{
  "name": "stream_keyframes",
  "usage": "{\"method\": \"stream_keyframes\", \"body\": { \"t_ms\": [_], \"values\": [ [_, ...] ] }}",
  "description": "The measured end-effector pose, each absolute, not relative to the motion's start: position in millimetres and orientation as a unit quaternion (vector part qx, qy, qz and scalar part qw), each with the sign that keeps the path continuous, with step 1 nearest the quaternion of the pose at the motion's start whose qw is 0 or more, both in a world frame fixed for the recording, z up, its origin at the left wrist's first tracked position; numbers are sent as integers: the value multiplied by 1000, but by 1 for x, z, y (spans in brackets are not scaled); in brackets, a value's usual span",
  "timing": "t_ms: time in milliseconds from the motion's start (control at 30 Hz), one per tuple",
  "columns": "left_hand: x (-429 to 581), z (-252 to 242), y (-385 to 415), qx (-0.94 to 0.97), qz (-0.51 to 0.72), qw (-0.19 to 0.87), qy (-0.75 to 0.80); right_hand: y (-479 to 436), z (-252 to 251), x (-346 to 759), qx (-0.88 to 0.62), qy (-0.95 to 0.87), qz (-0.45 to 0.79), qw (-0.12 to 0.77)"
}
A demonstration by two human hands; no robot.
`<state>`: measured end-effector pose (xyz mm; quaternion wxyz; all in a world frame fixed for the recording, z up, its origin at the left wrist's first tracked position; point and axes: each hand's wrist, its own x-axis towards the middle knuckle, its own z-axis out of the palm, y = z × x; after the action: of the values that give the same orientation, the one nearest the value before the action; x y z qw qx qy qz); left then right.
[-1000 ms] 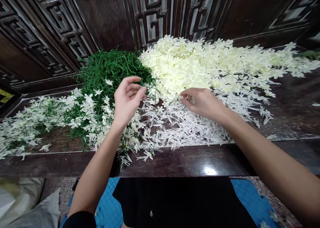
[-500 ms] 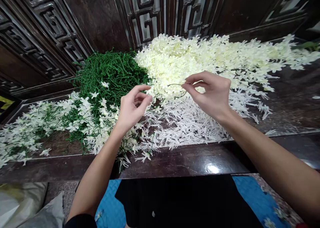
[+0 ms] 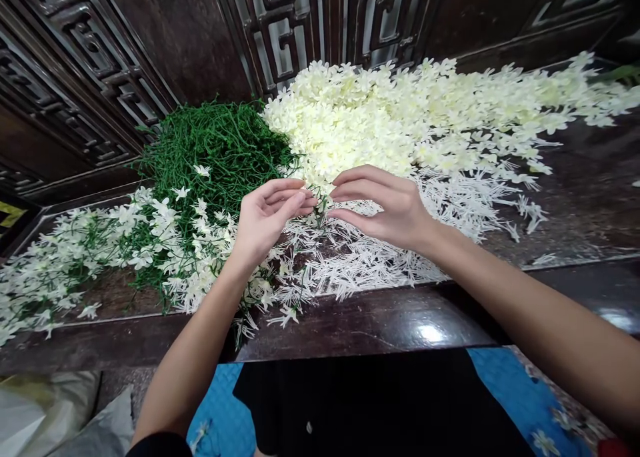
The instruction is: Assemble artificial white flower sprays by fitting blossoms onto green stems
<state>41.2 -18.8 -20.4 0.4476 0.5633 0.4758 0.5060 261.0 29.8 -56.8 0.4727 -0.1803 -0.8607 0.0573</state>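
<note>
My left hand [image 3: 267, 220] is closed, its thumb and fingers pinched on a thin green plastic stem [image 3: 320, 207] whose branched tip sticks out past the fingertips. Facing it, my right hand [image 3: 385, 207] has its fingers apart, with a gap between thumb and fingertips, close to that stem. Beneath both hands lies a heap of thin white plastic pieces [image 3: 370, 263]. Behind them is a pile of cream artificial flower petals [image 3: 350, 123]. A mound of green stems [image 3: 215, 143] rises behind my left hand.
White flowers on green stems [image 3: 65, 257] spread along the left of the dark wooden bench [image 3: 360, 323]. A carved wooden back panel [image 3: 200, 37] stands behind the piles. Pale sacks [image 3: 60, 410] are at the lower left, and blue cloth [image 3: 225, 403] lies below the bench.
My right hand has moved left toward my left hand and opened, letting go of the green stem. The stem is now at my left fingertips.
</note>
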Motion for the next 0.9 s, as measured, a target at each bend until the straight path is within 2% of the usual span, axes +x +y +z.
{"method": "stream_keyframes", "body": {
  "t_ms": [100, 167, 300, 400, 500, 633, 900],
  "values": [
    [40, -21, -18, 573, 483, 442, 493, 32, -58, 262, -217, -875, 88, 424],
    [39, -23, -18, 629, 445, 370, 519, 33, -60, 263, -243, -893, 102, 365],
    [37, -32, -17, 765, 264, 203, 551, 34, -65, 264, -272, -918, 92, 274],
    [37, -38, -16, 806, 136, 155, 554, 36, -68, 265, -270, -931, 86, 230],
    [36, -42, -16, 828, 93, 130, 538, 37, -71, 266, -277, -937, 83, 198],
    [35, -45, -16, 839, 85, 99, 529, 38, -71, 266, -290, -933, 59, 207],
    [35, -48, -15, 840, 63, 70, 535, 41, -61, 271, -298, -910, 6, 287]
  ]
}}
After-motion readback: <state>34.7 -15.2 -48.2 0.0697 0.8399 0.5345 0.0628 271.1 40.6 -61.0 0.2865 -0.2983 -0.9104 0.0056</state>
